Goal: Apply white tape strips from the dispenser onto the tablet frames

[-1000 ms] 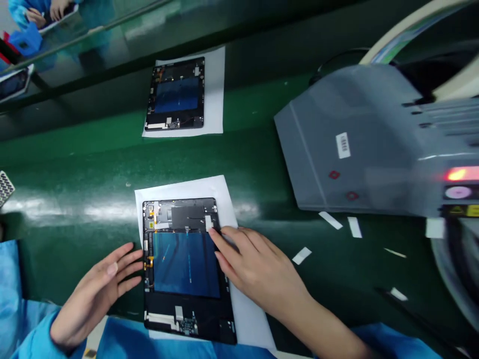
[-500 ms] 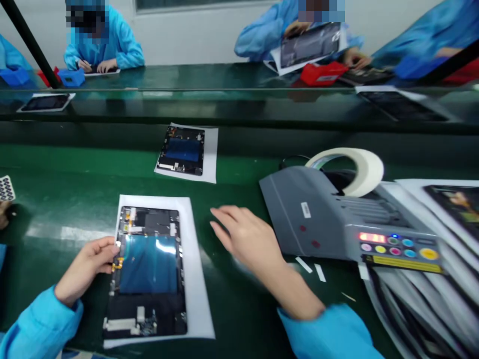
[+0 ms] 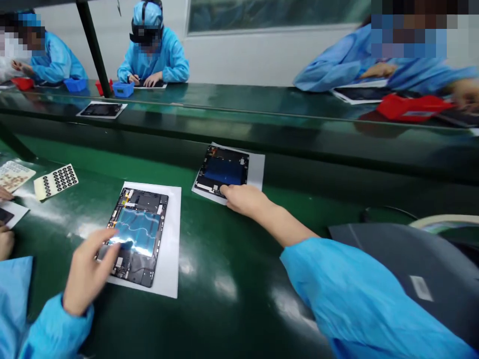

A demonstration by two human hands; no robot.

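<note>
An opened tablet point(image 3: 140, 207) with its inner boards showing and a shiny blue film over its middle lies on a white paper sheet point(image 3: 170, 239) at left centre. My left hand point(image 3: 92, 262) hovers at its lower left edge, thumb and fingers apart, holding nothing. Farther back, a second opened tablet point(image 3: 224, 168) with a blue middle rests on another white sheet point(image 3: 256, 172). My right arm is stretched out to it, and my right hand point(image 3: 243, 198) pinches its near right corner; the fingertips under the edge are hidden.
A grey machine point(image 3: 396, 269) with a roll of tape point(image 3: 449, 222) fills the right side. At left lie a sheet of black stickers point(image 3: 56, 182) and a neighbour's hands point(image 3: 5, 234). A raised shelf point(image 3: 284, 132) runs behind; co-workers sit beyond it, near a red bin point(image 3: 413, 107).
My right hand has reached forward to the far tablet and closed on its corner. My left hand has let go of the near tablet's edge. The view has swung left.
</note>
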